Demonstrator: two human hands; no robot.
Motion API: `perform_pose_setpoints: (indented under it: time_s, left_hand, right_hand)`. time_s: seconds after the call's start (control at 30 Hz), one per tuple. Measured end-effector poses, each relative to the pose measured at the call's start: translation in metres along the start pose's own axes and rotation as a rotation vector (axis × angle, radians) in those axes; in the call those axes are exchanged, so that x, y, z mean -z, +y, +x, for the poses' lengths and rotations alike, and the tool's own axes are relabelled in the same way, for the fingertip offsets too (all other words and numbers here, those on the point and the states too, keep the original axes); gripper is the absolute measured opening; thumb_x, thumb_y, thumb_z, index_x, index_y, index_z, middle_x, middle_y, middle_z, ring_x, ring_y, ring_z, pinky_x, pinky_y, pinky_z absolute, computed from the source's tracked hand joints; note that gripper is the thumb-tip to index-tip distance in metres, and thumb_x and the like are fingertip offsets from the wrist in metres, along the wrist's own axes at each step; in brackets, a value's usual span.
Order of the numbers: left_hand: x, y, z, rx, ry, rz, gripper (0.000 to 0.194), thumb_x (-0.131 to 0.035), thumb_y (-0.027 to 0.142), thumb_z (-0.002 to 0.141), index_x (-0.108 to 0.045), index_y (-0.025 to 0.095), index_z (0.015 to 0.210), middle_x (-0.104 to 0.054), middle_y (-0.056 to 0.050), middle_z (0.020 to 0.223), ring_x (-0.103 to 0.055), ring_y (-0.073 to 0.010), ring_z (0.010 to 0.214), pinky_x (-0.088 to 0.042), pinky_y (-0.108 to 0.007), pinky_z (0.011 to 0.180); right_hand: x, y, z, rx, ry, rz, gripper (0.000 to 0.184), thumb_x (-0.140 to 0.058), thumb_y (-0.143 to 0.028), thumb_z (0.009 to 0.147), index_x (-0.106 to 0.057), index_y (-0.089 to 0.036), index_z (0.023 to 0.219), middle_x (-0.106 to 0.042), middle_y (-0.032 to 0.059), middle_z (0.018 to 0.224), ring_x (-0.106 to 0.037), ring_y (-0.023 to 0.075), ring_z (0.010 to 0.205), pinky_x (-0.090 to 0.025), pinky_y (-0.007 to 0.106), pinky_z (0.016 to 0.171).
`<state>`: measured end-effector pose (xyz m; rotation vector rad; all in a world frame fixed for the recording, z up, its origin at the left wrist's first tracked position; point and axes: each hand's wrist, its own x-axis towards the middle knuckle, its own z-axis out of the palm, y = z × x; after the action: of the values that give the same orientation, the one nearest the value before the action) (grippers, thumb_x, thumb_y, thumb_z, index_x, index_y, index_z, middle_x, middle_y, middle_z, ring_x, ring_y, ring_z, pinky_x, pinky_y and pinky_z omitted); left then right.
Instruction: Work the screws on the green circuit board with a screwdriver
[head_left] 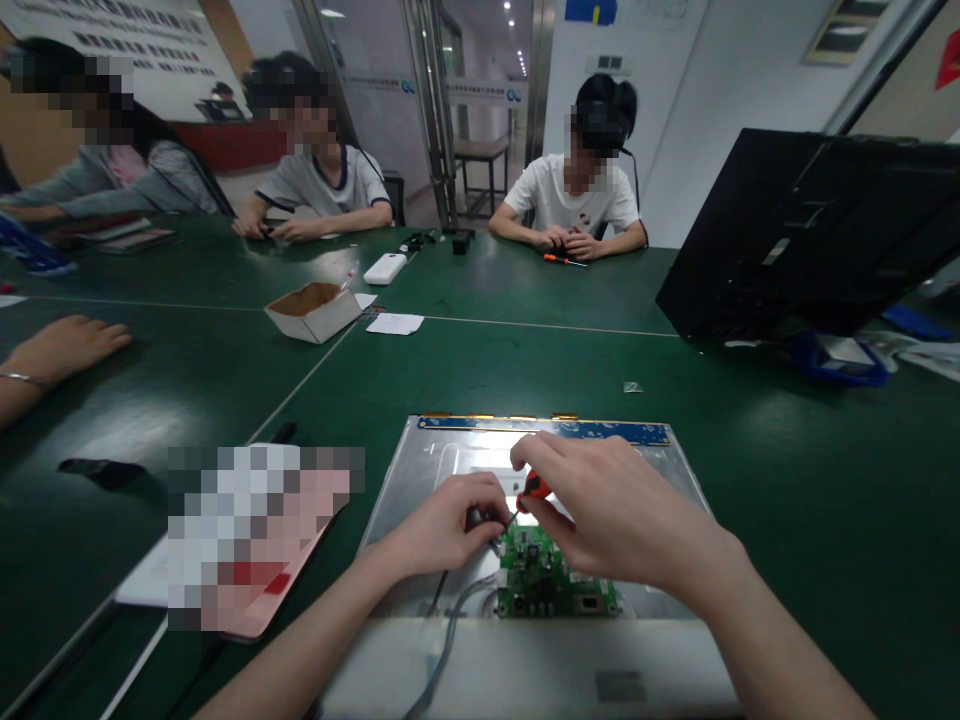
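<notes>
My right hand (626, 500) grips a small screwdriver (535, 486) with a red and black handle. Its thin shaft slants down toward the upper left corner of a green circuit board (544, 575). Beside that corner my left hand (457, 525) is closed, fingertips pinched near the shaft's tip. Something dark shows between those fingers, too covered to name. Board and hands are over the metal back of a flat display panel (405, 480), which has a blue strip (540, 429) along its far edge. Grey cables (448, 640) run from the board's left side toward me.
Left of the panel lie papers and a pink item, partly blurred (262, 560). Farther off are a cardboard box (315, 312), a white card (395, 323) and a blue tray (840, 360). A large black monitor (810, 230) stands right. Several people sit around the green table (525, 360).
</notes>
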<state>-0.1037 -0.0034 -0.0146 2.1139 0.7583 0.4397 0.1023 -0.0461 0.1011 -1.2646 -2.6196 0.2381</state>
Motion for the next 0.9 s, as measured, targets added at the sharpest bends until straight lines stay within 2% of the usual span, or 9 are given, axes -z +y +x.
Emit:
perform_pose_setpoints:
  time_s: [0.17, 0.27, 0.43, 0.53, 0.63, 0.77, 0.9]
  left_hand:
    - [-0.0006, -0.0005, 0.0008, -0.03, 0.022, 0.015, 0.011, -0.057, 0.006, 0.076, -0.061, 0.016, 0.075, -0.059, 0.001, 0.075, -0.054, -0.0144, 0.069, -0.038, -0.024, 0.064]
    - [-0.0007, 0.0003, 0.0011, -0.021, 0.025, 0.018, 0.013, -0.057, 0.004, 0.074, -0.06, 0.017, 0.073, -0.057, 0.002, 0.072, -0.053, -0.0142, 0.068, -0.037, -0.023, 0.062]
    - [-0.0008, -0.0003, 0.0006, -0.017, 0.019, 0.004, 0.014, -0.056, 0.005, 0.075, -0.062, 0.017, 0.077, -0.06, 0.0, 0.076, -0.054, -0.015, 0.071, -0.039, -0.024, 0.064]
    - [-0.0014, -0.0026, 0.0003, -0.023, 0.02, 0.019, 0.011, -0.056, 0.006, 0.076, -0.061, 0.016, 0.076, -0.06, 0.0, 0.076, -0.054, -0.0151, 0.07, -0.039, -0.024, 0.063]
    - [-0.0021, -0.004, 0.0001, -0.012, 0.021, 0.036, 0.011, -0.056, 0.007, 0.077, -0.061, 0.016, 0.076, -0.06, 0.0, 0.075, -0.053, -0.0149, 0.068, -0.038, -0.025, 0.063]
    - [-0.0021, -0.0034, -0.0003, -0.005, 0.024, 0.021, 0.011, -0.056, 0.008, 0.078, -0.063, 0.017, 0.079, -0.062, 0.0, 0.078, -0.055, -0.0151, 0.07, -0.039, -0.024, 0.063]
    - [-0.0019, -0.0022, -0.0002, -0.016, 0.046, 0.009, 0.011, -0.057, 0.008, 0.078, -0.064, 0.017, 0.078, -0.061, 0.0, 0.077, -0.055, -0.0144, 0.068, -0.039, -0.024, 0.062]
  right_hand:
    - [-0.003, 0.003, 0.0025, -0.028, -0.006, -0.034, 0.01, -0.055, -0.029, 0.09, -0.05, -0.02, 0.092, -0.064, 0.0001, 0.078, -0.054, 0.015, 0.064, -0.021, 0.028, 0.052]
    - [-0.0004, 0.002, 0.0015, 0.012, -0.012, 0.047, 0.01, -0.055, -0.024, 0.086, -0.051, -0.019, 0.094, -0.063, 0.0028, 0.088, -0.055, 0.0162, 0.072, -0.025, 0.028, 0.054]
    - [-0.0007, 0.0004, 0.0011, 0.04, -0.003, 0.034, 0.012, -0.053, -0.017, 0.084, -0.05, -0.018, 0.095, -0.062, 0.0025, 0.089, -0.05, 0.0146, 0.066, -0.023, 0.028, 0.052]
    - [-0.0035, 0.0017, 0.0023, 0.014, 0.01, -0.036, 0.007, -0.055, -0.024, 0.09, -0.051, -0.019, 0.093, -0.062, 0.0006, 0.083, -0.05, 0.0137, 0.062, -0.02, 0.028, 0.051]
    - [-0.0032, 0.0026, 0.0021, 0.006, -0.012, -0.052, 0.011, -0.056, -0.031, 0.091, -0.053, -0.02, 0.089, -0.06, -0.0007, 0.076, -0.049, 0.0135, 0.06, -0.019, 0.028, 0.051]
    - [0.0017, 0.0001, -0.0002, 0.047, -0.034, 0.071, 0.009, -0.056, -0.022, 0.086, -0.051, -0.019, 0.094, -0.06, 0.0026, 0.092, -0.05, 0.0145, 0.07, -0.024, 0.027, 0.052]
    - [0.0023, -0.0017, -0.0001, 0.061, -0.05, 0.093, 0.018, -0.054, -0.012, 0.078, -0.049, -0.019, 0.094, -0.06, 0.0025, 0.092, -0.047, 0.0135, 0.067, -0.024, 0.027, 0.051]
